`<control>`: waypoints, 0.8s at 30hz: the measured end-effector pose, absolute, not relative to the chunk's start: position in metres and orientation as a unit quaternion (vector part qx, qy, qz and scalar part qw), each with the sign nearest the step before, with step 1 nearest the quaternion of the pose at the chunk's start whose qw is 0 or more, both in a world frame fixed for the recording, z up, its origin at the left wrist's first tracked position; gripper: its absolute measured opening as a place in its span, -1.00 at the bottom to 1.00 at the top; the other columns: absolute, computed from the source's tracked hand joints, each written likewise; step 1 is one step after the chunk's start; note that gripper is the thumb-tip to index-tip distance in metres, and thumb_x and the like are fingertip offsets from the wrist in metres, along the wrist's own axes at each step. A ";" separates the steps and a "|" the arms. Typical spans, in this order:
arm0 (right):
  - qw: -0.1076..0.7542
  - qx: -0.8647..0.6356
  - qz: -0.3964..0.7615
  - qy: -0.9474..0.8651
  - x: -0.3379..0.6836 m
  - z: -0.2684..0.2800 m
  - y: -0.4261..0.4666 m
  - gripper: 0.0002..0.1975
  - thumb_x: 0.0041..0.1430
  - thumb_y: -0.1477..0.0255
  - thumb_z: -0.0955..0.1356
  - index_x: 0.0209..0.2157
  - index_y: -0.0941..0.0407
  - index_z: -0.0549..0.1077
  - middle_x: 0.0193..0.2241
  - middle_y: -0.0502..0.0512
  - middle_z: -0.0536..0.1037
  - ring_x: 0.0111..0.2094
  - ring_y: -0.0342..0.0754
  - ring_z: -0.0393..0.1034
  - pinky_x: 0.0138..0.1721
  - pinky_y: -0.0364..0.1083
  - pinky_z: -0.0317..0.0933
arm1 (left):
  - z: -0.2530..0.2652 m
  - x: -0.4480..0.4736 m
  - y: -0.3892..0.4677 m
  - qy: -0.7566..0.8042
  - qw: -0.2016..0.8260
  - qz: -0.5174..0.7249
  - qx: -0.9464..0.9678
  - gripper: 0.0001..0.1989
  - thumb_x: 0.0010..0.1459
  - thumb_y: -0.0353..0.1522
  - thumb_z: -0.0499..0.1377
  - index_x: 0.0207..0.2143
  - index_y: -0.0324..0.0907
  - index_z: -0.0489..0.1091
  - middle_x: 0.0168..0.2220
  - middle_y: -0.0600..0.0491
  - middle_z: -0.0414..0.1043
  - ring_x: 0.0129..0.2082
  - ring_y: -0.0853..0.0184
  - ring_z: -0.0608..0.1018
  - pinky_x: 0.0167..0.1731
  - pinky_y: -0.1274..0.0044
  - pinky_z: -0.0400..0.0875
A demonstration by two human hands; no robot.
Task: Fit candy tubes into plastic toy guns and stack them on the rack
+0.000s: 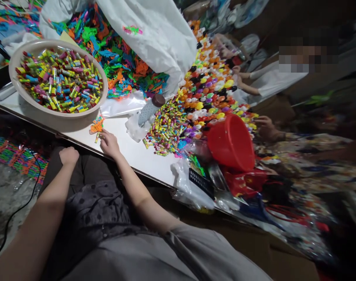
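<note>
rt hand [109, 143] at orng toy [97, 125] nr tbl [131, 148] edge, lt hand [68, 155] curled

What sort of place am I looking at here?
Probably a small workshop handling little plastic goods, perhaps toys. A round basin holds many small coloured tubes, bright plastic pieces lie heaped beside it, and across the table another person's hand is near a colourful pile.

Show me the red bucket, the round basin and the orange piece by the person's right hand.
Red bucket [220, 142]: head view, on its outer wall.
Round basin [104, 84]: head view, on its rim.
Orange piece [97, 125]: head view, on its middle.
</note>
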State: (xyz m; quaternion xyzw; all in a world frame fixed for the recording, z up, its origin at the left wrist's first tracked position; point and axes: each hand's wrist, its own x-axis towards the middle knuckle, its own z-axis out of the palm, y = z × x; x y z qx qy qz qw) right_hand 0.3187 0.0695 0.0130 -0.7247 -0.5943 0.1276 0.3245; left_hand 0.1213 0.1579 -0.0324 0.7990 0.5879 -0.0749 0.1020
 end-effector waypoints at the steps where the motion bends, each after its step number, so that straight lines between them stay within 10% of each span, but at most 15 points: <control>1: 0.324 -0.725 0.128 -0.593 0.319 0.013 0.070 -0.64 0.15 0.51 0.22 -0.01 0.17 0.40 0.19 0.19 0.29 0.13 0.04 0.23 0.16 0.06 0.10 | -0.033 0.121 0.157 0.587 0.101 -0.071 0.800 -0.62 0.07 -0.41 -0.07 -0.26 -0.42 0.48 -0.25 -0.32 0.50 -0.17 0.01 0.52 -0.28 0.38 0.26; 17: 0.352 -0.717 0.114 -0.590 0.320 0.010 0.071 -0.66 0.11 0.54 0.22 -0.08 0.15 0.43 0.14 0.18 0.36 0.11 0.02 0.28 0.12 0.04 0.15 | -0.032 0.112 0.153 0.578 0.105 -0.024 0.809 -0.65 0.07 -0.39 -0.09 -0.33 -0.31 0.47 -0.30 -0.25 0.51 -0.22 0.02 0.53 -0.36 0.40 0.21; 24: 0.373 -0.711 0.139 -0.579 0.318 0.005 0.067 -0.70 0.08 0.53 0.21 -0.15 0.15 0.44 0.05 0.23 0.43 0.09 0.02 0.28 0.13 0.04 0.13 | -0.033 0.072 0.134 0.587 0.303 0.106 0.743 -0.77 0.07 -0.38 -0.09 -0.42 -0.15 0.36 -0.42 0.02 0.47 -0.36 0.28 0.48 -0.40 0.53 0.20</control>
